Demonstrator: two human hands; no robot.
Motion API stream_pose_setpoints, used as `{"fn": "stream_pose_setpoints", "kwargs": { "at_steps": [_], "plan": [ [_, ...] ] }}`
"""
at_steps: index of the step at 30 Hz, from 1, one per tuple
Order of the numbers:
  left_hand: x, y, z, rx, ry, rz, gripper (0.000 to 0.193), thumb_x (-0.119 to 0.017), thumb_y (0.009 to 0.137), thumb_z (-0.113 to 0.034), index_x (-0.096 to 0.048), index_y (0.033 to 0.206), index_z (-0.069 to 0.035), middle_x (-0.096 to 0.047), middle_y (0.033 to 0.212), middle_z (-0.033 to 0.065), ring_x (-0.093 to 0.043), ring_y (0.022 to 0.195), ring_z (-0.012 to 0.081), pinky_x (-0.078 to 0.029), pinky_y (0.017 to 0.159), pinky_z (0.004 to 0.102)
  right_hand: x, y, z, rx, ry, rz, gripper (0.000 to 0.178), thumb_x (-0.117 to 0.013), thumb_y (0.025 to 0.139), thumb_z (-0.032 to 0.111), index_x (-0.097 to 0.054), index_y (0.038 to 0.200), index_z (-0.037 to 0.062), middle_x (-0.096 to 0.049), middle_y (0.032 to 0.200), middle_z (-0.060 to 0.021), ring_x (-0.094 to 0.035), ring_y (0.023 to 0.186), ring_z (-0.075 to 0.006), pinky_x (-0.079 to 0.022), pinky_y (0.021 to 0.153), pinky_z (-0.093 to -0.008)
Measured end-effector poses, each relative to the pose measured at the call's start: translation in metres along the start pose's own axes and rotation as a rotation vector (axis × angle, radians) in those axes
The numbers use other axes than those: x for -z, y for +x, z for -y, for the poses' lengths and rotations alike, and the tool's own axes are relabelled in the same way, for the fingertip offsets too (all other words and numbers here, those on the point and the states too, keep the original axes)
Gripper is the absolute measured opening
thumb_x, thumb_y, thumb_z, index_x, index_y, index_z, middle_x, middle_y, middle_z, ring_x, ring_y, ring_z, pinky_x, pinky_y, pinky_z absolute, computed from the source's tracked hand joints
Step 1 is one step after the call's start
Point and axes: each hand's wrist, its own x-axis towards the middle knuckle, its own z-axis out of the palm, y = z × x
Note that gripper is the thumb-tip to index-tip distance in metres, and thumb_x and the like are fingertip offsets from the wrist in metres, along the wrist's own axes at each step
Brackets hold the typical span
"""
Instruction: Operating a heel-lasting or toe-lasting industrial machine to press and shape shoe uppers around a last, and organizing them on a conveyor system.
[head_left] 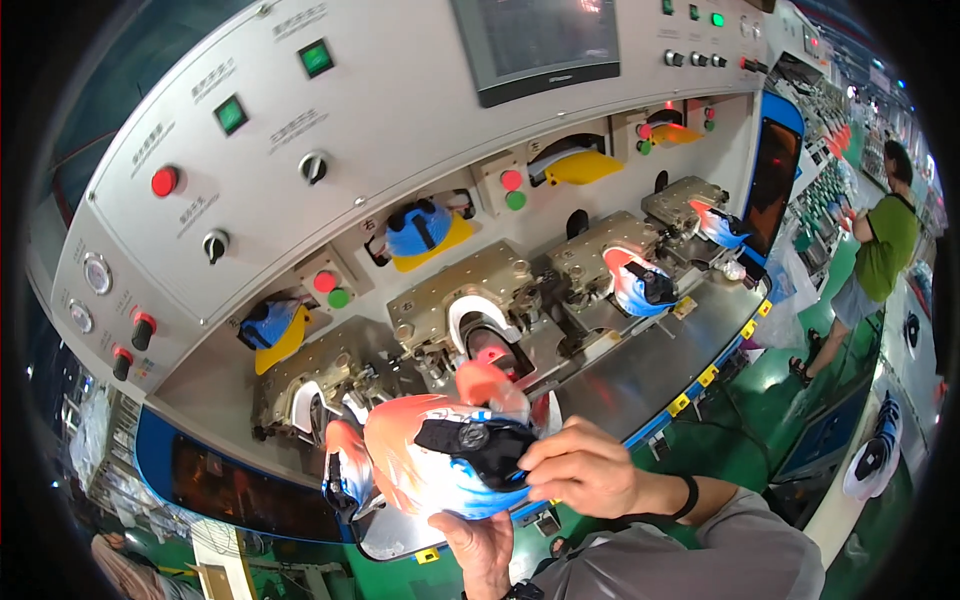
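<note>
A shoe upper (410,450) in orange-red, white and blue is held up in front of me, its black opening and round dial turned toward the right. My left hand (482,552) supports it from below, thumb against its lower edge. With bent fingers, my right hand (585,468) pinches the black collar (490,455) at the upper's right side. Just behind it is a white U-shaped clamp (480,318) on a metal station of the machine. A similar upper (346,465) sits close on the left, partly covered by the held one.
The machine's grey panel (370,110) carries a screen (540,45), knobs and buttons. Blue uppers (418,230) sit in the upper row; other colourful uppers (640,283) rest on stations to the right. A person in green (890,240) stands far right, near a shoe (875,450).
</note>
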Motion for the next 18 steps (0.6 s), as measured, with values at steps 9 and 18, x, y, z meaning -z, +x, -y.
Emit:
{"fn": "stream_pose_setpoints", "kwargs": {
  "at_steps": [9, 18],
  "plan": [
    [-0.028, 0.01, 0.071, -0.269, 0.125, -0.013, 0.074, -0.066, 0.087, -0.053, -0.048, 0.128, 0.006, -0.065, 0.108, 0.0171, -0.066, 0.093, 0.0247, -0.055, 0.088, 0.0348, 0.192, 0.056, -0.11, -0.041, -0.403, -0.28, 0.018, -0.074, 0.074, -0.002, -0.062, 0.088, -0.0001, -0.064, 0.089, -0.0091, -0.061, 0.085, -0.026, -0.049, 0.073, -0.035],
    [-0.073, -0.024, 0.14, -0.253, 0.455, -0.312, 0.09, -0.071, 0.079, -0.058, -0.036, 0.145, -0.008, -0.048, 0.139, 0.0154, -0.051, 0.124, 0.0328, -0.044, 0.106, 0.0557, 0.261, 0.174, -0.363, -0.006, -0.629, -0.072, 0.016, -0.069, 0.077, 0.01, -0.066, 0.091, 0.0021, -0.064, 0.095, -0.0147, -0.058, 0.097, -0.0344, -0.048, 0.086, -0.0427]
  ]
}}
